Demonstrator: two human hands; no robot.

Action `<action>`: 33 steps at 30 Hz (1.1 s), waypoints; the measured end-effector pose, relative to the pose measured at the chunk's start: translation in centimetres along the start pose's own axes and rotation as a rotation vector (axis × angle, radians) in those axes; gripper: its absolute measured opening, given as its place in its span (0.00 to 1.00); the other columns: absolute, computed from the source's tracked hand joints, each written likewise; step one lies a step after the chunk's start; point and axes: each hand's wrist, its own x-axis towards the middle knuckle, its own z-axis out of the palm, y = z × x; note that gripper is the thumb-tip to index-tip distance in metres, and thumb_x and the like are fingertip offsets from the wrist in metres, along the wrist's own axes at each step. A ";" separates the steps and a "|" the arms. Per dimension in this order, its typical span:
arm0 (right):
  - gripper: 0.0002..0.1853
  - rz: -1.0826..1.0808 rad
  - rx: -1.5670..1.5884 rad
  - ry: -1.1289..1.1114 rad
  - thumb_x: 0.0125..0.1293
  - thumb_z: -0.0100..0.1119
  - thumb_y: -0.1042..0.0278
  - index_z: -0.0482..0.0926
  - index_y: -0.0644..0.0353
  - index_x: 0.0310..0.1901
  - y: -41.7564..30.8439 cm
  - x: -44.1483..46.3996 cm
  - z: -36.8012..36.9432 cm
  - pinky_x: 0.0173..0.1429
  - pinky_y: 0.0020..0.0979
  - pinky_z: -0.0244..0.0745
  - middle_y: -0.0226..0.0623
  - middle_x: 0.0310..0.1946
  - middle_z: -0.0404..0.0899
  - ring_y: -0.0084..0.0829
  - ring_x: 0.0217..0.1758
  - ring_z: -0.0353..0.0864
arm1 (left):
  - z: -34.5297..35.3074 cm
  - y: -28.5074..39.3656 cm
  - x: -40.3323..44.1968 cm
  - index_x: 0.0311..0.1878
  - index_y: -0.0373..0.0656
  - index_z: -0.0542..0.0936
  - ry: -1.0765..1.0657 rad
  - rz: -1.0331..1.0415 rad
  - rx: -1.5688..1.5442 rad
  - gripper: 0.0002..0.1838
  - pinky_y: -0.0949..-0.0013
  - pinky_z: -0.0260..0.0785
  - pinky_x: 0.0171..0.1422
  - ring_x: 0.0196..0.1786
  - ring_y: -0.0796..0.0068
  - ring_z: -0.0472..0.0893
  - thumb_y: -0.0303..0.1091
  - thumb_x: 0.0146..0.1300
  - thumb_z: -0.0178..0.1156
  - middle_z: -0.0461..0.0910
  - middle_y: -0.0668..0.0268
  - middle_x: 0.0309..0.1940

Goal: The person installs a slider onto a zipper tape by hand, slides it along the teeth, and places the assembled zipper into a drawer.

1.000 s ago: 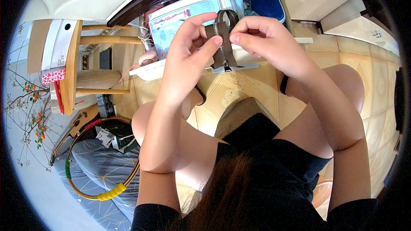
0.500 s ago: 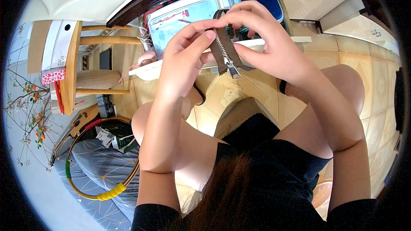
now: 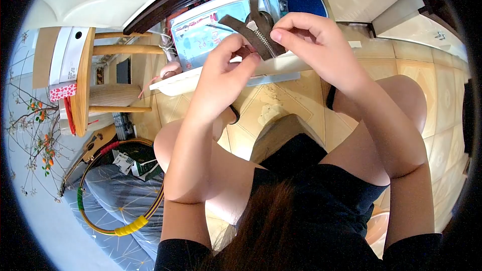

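Observation:
A dark brown zipper (image 3: 261, 37) with silver metal teeth is held up in front of an open drawer. Its slider sits toward the upper left end, where the two tape ends spread apart in a V. My left hand (image 3: 227, 70) pinches the zipper's lower left side between thumb and fingers. On the right edge of the tape, my right hand (image 3: 314, 40) is closed, its thumb and forefinger together. Part of the tape loops behind the teeth.
The drawer (image 3: 173, 84) holds a light blue package (image 3: 196, 45) and other items. A wooden stool (image 3: 85, 78) bearing boxes stands on the left. A hoop (image 3: 130, 225) leans over grey fabric at the lower left. White cabinets (image 3: 359, 0) are at the upper right.
The zipper has been turned over, so its slider end, earlier hanging at the bottom, now points up. My right hand has gone from spread fingers to a pinch.

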 end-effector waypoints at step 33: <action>0.09 0.108 0.060 -0.095 0.68 0.53 0.64 0.78 0.60 0.37 -0.7 0.9 0.0 0.38 0.18 0.66 0.24 0.28 0.75 0.14 0.31 0.70 | -0.4 1.1 0.3 0.35 0.37 0.74 0.118 0.096 -0.117 0.05 0.82 0.64 0.34 0.30 0.86 0.72 0.29 0.64 0.59 0.74 0.72 0.26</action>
